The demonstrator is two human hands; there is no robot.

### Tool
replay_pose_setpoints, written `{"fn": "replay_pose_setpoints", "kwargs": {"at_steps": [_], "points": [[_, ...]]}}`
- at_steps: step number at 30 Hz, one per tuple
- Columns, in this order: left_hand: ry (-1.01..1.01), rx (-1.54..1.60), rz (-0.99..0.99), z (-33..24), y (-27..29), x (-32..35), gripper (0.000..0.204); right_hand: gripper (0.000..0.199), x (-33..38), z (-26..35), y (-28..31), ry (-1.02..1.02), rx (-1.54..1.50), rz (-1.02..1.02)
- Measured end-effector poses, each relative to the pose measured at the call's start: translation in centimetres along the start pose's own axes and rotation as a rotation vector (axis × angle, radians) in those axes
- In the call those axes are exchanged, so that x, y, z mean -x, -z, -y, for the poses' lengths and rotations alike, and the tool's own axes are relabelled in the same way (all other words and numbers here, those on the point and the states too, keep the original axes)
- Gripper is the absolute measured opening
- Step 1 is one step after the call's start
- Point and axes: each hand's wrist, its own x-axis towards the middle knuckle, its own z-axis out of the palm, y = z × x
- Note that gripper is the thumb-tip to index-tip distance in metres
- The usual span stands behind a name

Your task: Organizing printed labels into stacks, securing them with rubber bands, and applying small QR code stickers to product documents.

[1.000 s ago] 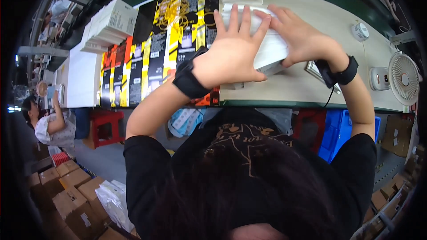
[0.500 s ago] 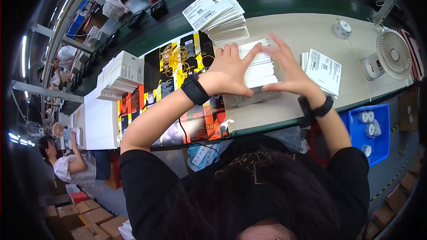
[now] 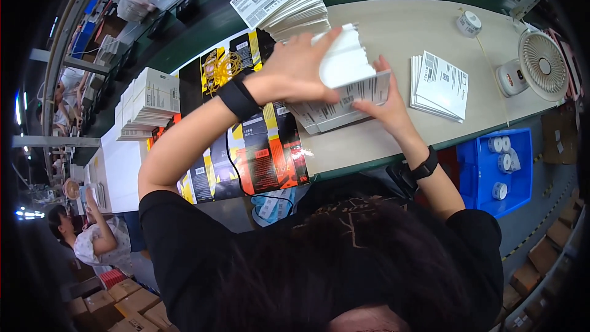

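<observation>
Cupping a thick stack of flat-folded white cartons (image 3: 348, 64) between both hands, near the front edge of the desk (image 3: 387, 31); cannot tell whether fully resting or slightly lifted. Curving the right hand (image 3: 391, 107) half-closed around the near right corner, thumb at the printed face, and arching the left hand (image 3: 298, 71), fairly wide open, over the left side. Now bringing the right fingers in against the side rather than holding them raised, and turning more of the printed face into view. Probably means firmer control of edges that look uneven at the top. With printed sheets (image 3: 264, 132) to the left, a smaller carton pile (image 3: 445, 83) to the right and a taller carton stack (image 3: 295, 15) just beyond.
</observation>
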Motion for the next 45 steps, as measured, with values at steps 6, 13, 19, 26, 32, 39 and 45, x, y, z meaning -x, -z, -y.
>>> {"fn": "replay_pose_setpoints", "kwargs": {"at_steps": [6, 13, 19, 26, 32, 39, 45], "points": [[-0.033, 0.566, 0.042, 1.1, 2.2, 0.4, 0.097, 0.087, 0.8, 3.5, 0.3, -0.385, -0.694, -0.156], [-0.037, 0.957, -0.184, 1.9, -0.4, 2.7, 0.105, 0.088, 0.7, 4.8, -0.7, -0.357, -0.634, 0.260], [-0.250, 0.803, -0.396, 3.9, -6.6, 4.4, 0.119, 0.108, -1.0, 4.8, 1.0, 0.149, 0.150, 0.350], [-0.213, 0.699, -0.176, 6.5, -9.1, 6.2, 0.131, 0.128, -1.7, 3.4, -0.2, 0.144, 0.298, 0.488], [-0.136, 0.774, -0.112, 6.3, -8.5, 6.5, 0.132, 0.112, -3.5, 8.4, 2.2, 0.093, 0.431, 0.639], [-0.135, 0.776, -0.077, 6.4, -8.5, 6.6, 0.131, 0.057, -9.2, 8.0, -1.6, 0.312, 1.019, 0.476], [0.045, 0.956, 0.001, 6.8, -8.4, 7.1, 0.131, 0.057, -7.5, 5.4, -2.5, 0.354, 0.608, 0.325]]}}
